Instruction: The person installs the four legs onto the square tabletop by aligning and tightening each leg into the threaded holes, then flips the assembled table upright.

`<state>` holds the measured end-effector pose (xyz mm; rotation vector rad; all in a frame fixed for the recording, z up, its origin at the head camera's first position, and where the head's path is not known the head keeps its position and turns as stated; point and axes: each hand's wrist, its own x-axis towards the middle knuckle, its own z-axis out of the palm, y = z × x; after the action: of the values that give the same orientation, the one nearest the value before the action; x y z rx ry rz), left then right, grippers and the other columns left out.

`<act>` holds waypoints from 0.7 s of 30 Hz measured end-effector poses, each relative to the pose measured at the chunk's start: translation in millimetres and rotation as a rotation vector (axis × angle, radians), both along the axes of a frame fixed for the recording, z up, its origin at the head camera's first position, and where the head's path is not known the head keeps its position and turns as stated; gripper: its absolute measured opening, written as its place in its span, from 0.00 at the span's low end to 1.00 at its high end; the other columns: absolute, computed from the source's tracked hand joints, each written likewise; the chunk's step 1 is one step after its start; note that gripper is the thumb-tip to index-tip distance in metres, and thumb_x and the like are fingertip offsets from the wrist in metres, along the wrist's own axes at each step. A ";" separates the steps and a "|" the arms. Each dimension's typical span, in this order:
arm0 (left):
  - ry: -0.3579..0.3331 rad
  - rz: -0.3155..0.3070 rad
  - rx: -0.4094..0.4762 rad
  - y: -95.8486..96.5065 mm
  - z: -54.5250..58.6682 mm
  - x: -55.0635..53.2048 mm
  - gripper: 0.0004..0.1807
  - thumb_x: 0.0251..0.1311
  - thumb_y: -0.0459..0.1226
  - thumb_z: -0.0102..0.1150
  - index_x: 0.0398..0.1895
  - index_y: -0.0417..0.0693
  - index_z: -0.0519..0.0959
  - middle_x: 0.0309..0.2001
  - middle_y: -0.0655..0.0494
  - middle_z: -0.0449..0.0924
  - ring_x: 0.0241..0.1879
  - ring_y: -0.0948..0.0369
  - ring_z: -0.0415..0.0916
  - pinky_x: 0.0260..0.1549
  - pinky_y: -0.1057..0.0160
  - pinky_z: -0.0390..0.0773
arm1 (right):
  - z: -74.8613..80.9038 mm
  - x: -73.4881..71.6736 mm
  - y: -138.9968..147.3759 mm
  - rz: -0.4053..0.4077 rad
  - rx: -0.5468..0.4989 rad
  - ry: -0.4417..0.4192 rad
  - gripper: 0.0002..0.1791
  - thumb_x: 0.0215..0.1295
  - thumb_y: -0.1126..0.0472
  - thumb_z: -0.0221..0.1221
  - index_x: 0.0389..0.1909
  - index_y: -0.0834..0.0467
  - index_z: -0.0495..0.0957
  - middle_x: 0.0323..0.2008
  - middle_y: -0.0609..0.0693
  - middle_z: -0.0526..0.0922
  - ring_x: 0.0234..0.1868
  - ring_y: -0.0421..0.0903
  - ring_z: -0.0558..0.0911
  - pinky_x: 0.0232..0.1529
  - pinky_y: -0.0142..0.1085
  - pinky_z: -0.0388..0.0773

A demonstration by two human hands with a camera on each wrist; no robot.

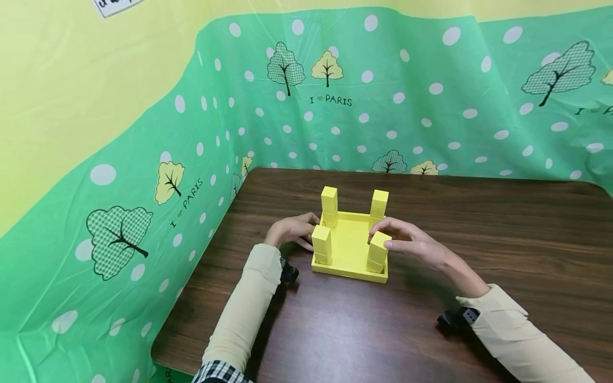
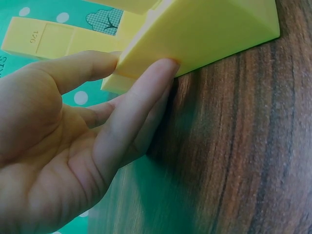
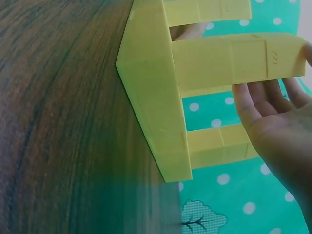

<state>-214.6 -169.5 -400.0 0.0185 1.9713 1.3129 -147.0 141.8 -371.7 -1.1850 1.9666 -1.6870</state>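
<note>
A yellow square tray [image 1: 351,275] with a low raised rim stands on the table. Tall yellow posts rise from its corners, each with seams like stacked blocks. My right hand [image 1: 419,244] pinches the upper part of the near right post [image 1: 377,253], thumb on one side and fingers on the other; the right wrist view shows this post [image 3: 204,63] with a small embossed mark. My left hand [image 1: 292,231] rests its fingertips against the tray's left outer wall [image 2: 219,39], beside the near left post [image 1: 322,246]. Part of its fingers is hidden behind that post.
The far left post [image 1: 329,205] and far right post [image 1: 379,205] stand at the back corners. Around the tray is a dark wood-grain table [image 1: 335,330]. A green and yellow printed cloth [image 1: 345,127] hangs behind and to the left.
</note>
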 end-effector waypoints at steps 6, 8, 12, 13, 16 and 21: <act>0.000 0.009 0.002 0.1 -1.3 -0.2 0.26 0.64 0.27 0.46 0.65 0.45 0.57 0.43 0.40 0.74 0.35 0.54 0.79 0.40 0.57 0.85 | -0.5 3.4 0.9 -0.110 0.062 0.010 0.14 0.66 0.71 0.54 0.51 0.63 0.70 0.47 0.55 0.74 0.47 0.42 0.74 0.45 0.29 0.74; 0.002 0.011 0.002 -0.1 -1.0 0.1 0.27 0.64 0.27 0.46 0.65 0.45 0.57 0.44 0.40 0.74 0.36 0.54 0.79 0.40 0.57 0.85 | -0.2 4.4 0.7 -0.128 0.071 0.018 0.13 0.65 0.71 0.55 0.50 0.62 0.70 0.45 0.55 0.74 0.45 0.42 0.74 0.42 0.29 0.75; 0.003 0.013 0.007 0.0 -1.5 -0.1 0.27 0.64 0.26 0.44 0.65 0.45 0.56 0.45 0.40 0.73 0.36 0.54 0.79 0.41 0.57 0.85 | -0.5 5.8 -0.1 -0.162 0.083 0.039 0.13 0.64 0.70 0.57 0.48 0.61 0.70 0.42 0.54 0.73 0.41 0.42 0.74 0.39 0.30 0.76; 0.003 0.012 0.006 0.0 -1.8 -0.3 0.27 0.64 0.26 0.44 0.65 0.45 0.56 0.46 0.40 0.72 0.36 0.54 0.79 0.41 0.57 0.85 | -0.6 6.0 -0.4 -0.170 0.083 0.044 0.13 0.63 0.70 0.58 0.48 0.61 0.70 0.41 0.54 0.73 0.40 0.42 0.74 0.38 0.30 0.76; 0.004 0.011 0.004 0.2 -2.6 -1.0 0.27 0.63 0.26 0.44 0.65 0.45 0.56 0.46 0.40 0.72 0.36 0.54 0.79 0.41 0.56 0.85 | -1.7 6.3 -1.0 -0.196 0.085 0.046 0.13 0.62 0.70 0.59 0.46 0.60 0.70 0.39 0.53 0.72 0.39 0.42 0.75 0.37 0.30 0.76; 0.002 0.010 0.000 0.3 -2.8 -1.4 0.27 0.63 0.27 0.46 0.65 0.46 0.56 0.45 0.40 0.72 0.36 0.54 0.78 0.41 0.56 0.85 | -3.5 6.8 -2.0 -0.248 0.094 0.062 0.13 0.61 0.69 0.62 0.43 0.59 0.70 0.38 0.53 0.72 0.35 0.42 0.74 0.33 0.30 0.75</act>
<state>-216.0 -169.2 -402.9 0.0101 1.9749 1.3200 -140.2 139.7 -375.2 -1.0065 2.2845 -1.6661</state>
